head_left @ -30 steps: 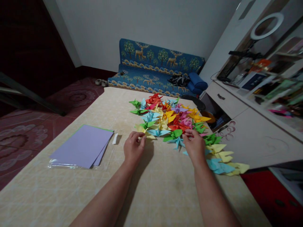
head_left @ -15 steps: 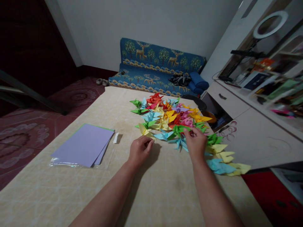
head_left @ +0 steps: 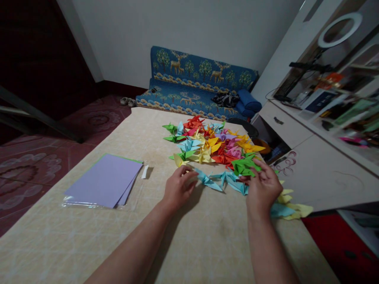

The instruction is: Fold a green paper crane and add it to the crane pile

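Observation:
Folded paper cranes in many colours form a loose pile on the table, with red ones (head_left: 223, 158) and yellow ones (head_left: 204, 154) in the middle. My left hand (head_left: 180, 186) pinches the wing end of a light blue paper crane (head_left: 209, 181) at the pile's near edge. A pale yellow crane (head_left: 179, 159) lies just beyond those fingers. My right hand (head_left: 264, 187) has its fingers closed at the edge of a green paper crane (head_left: 244, 167), partly hiding it. More light blue cranes (head_left: 232, 180) lie between my hands.
Purple paper sheets (head_left: 103, 179) lie on a clear plastic sleeve at the left, with a small white strip (head_left: 145, 172) beside them. Pale yellow cranes (head_left: 297, 209) trail along the table's right edge. Beyond stand a blue patterned sofa (head_left: 189, 92) and a white cabinet (head_left: 322, 169).
My right hand has moved right, bringing the green crane with it. My left hand has shifted right from the pale yellow crane to the light blue one, which now sits nearer and tilted.

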Motion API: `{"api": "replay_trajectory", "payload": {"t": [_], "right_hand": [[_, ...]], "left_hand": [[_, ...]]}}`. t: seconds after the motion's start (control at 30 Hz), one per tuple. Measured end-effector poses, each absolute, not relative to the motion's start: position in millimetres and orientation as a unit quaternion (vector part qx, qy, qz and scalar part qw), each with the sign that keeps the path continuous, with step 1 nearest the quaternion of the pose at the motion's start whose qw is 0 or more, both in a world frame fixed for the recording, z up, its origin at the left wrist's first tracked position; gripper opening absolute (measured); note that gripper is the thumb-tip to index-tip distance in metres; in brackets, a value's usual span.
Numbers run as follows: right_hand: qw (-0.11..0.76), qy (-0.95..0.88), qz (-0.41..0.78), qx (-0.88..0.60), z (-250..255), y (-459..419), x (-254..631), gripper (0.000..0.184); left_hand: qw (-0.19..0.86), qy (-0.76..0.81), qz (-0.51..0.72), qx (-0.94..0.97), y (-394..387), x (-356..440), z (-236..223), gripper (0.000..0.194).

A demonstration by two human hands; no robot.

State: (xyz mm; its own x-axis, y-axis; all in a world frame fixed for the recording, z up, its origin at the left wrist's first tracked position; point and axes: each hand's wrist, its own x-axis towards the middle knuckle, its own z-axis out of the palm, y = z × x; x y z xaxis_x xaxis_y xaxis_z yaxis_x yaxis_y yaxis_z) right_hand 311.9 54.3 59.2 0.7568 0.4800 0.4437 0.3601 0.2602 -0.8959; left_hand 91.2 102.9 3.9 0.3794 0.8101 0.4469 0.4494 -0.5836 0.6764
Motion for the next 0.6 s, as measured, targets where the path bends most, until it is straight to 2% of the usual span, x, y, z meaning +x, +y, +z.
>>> {"api": "replay_trajectory", "payload": {"t": [0.07, 0.13, 0.33, 0.5, 0.6], "right_hand": [[0.713, -0.346, 0.074, -0.606, 58.7, 45.7, 312.3, 0.032], [0.699, -0.357, 0.119, -0.608, 56.1, 35.7, 309.7, 0.031], [0.641, -0.361, 0.241, -0.633, 32.7, 13.2, 291.8, 0.027], [0.636, -0.34, 0.284, -0.632, 16.2, 7.3, 281.9, 0.026], [0.638, -0.328, 0.295, -0.631, 12.5, 7.1, 279.0, 0.026]], "left_hand": [[0.214, 0.418, 0.399, 0.788, 105.1, 94.7, 7.8, 0.039], [0.227, 0.439, 0.393, 0.776, 108.0, 100.4, 13.3, 0.04], [0.238, 0.47, 0.36, 0.77, 119.7, 125.3, 24.3, 0.035], [0.239, 0.466, 0.406, 0.749, 127.2, 128.0, 27.2, 0.022], [0.227, 0.498, 0.455, 0.702, 131.6, 121.5, 27.8, 0.023]]}}
